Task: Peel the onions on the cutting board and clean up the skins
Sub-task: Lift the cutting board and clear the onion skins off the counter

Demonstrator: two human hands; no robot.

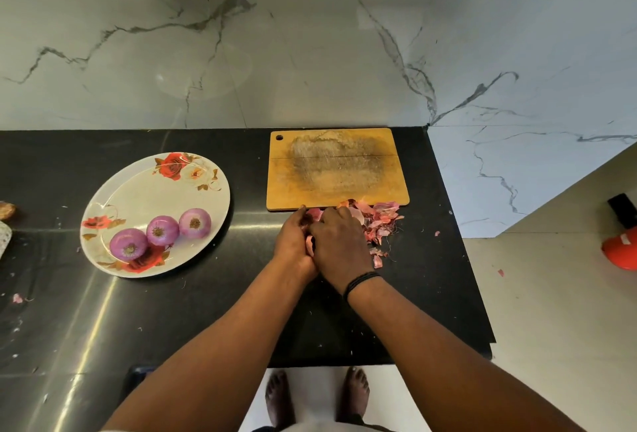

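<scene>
I see 3 peeled onions (160,233), purple-white w/ glossy skin, sitting in a row on the near side of the floral plate (138,190), root ends facing up, each touching or just beside its neighbour. Cutting board (336,169), wooden, worn dark in the middle, lies flat on the black bench (206,293) w/ hole at far-left corner. Onion skins (379,221), pink-red flakes, heaped on the bench along the board's near edge; a few stray bits lie further right & left.
</scene>
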